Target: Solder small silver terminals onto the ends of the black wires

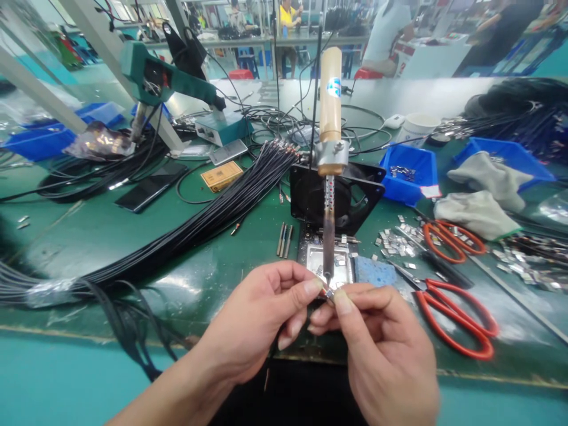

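Observation:
Under the tip of an upright, wooden-handled soldering iron (331, 112), my two hands meet fingertip to fingertip. My left hand (266, 310) is closed, with thumb and forefinger pinching the orange-tipped end of a black cable. Pinched in my right hand (384, 343) is a small silvery metal connector (329, 293), held against the wire end. The iron's tip is right at the connector; whether it touches cannot be made out. Behind the fingertips sits a small metal tray (313, 258), with a blue sponge (375, 271) to its right.
A black fan (306, 198) stands behind the iron. Orange-handled scissors (461, 319) and loose metal connectors (399, 239) lie right. A bundle of black cables (195, 219) stretches left, near a phone (151, 187). Blue bins (410, 168) and gloves (477, 213) are at the right back.

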`<state>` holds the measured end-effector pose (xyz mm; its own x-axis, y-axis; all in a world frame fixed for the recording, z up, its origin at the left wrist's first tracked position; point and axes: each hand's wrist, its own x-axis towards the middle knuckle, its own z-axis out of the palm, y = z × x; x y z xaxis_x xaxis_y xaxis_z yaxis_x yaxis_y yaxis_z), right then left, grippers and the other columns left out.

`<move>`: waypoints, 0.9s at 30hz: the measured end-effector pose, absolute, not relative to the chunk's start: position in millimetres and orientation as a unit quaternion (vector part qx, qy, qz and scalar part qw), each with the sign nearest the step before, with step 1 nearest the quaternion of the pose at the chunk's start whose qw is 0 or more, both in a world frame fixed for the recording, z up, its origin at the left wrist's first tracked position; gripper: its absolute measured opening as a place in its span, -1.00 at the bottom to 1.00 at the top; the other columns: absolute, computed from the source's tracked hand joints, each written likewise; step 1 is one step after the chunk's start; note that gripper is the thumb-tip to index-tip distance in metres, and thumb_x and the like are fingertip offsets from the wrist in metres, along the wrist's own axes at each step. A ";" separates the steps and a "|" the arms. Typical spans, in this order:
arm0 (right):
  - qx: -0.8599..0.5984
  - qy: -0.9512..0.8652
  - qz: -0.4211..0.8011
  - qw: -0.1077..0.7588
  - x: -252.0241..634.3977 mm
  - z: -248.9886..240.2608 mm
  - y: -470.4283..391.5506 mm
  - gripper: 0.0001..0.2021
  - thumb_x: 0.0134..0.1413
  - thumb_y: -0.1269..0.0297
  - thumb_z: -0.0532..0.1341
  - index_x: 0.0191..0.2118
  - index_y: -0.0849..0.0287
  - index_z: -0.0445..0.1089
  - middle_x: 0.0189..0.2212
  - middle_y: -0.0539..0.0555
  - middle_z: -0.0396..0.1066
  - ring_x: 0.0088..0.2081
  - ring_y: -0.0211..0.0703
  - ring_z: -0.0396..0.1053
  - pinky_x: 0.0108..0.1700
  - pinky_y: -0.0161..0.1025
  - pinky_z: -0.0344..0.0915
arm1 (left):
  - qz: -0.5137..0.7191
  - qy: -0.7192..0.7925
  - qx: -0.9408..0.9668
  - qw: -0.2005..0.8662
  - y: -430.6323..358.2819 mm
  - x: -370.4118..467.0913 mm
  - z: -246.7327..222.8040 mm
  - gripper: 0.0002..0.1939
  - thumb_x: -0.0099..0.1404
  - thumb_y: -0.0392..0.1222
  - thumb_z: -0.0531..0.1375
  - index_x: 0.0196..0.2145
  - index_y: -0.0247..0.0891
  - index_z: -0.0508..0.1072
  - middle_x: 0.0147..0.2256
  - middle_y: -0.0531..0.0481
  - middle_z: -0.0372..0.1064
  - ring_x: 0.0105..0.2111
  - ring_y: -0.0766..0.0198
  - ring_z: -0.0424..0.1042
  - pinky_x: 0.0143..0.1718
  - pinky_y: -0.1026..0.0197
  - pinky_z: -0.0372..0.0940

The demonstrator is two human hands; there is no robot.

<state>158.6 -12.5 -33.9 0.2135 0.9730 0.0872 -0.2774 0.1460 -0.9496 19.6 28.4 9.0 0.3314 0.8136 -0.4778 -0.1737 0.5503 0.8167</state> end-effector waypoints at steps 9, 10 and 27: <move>-0.601 -0.484 0.373 0.515 203.1 -14.1 -24.7 -0.83 0.29 0.11 0.27 -0.24 0.08 0.37 -0.56 -0.05 0.50 -0.57 -0.25 0.48 -0.51 -0.38 0.48 | 0.327 0.489 0.343 0.732 14.0 13.8 6.4 -0.73 0.34 -0.03 0.35 -0.31 -0.31 0.50 -0.69 0.20 0.19 -0.71 0.53 0.00 -0.71 0.48 -0.03; -0.634 -0.493 0.326 0.499 217.1 -12.4 -23.0 -0.79 0.26 0.06 0.28 -0.26 0.07 0.36 -0.59 -0.07 0.43 -0.62 -0.26 0.41 -0.61 -0.38 0.38 | 0.327 0.486 0.344 0.734 11.6 13.0 6.3 -0.74 0.34 -0.04 0.35 -0.31 -0.32 0.50 -0.69 0.20 0.19 -0.71 0.52 0.00 -0.71 0.48 -0.04; -0.738 -0.625 0.167 0.191 252.7 -17.2 28.1 -0.80 0.11 0.26 0.18 -0.47 0.09 0.50 -0.58 0.08 0.50 -0.50 -0.04 0.41 -0.42 -0.20 0.14 | 0.350 0.452 0.330 0.751 -20.2 4.9 5.1 -0.71 0.30 -0.04 0.39 -0.30 -0.32 0.48 -0.69 0.18 0.25 -0.72 0.53 0.04 -0.68 0.46 -0.01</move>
<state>252.7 28.1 -17.2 0.1628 0.9866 -0.0066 0.8590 -0.1450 -0.4910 4.9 -20.2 5.1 0.3462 0.8246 -0.4475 -0.2274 0.5365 0.8126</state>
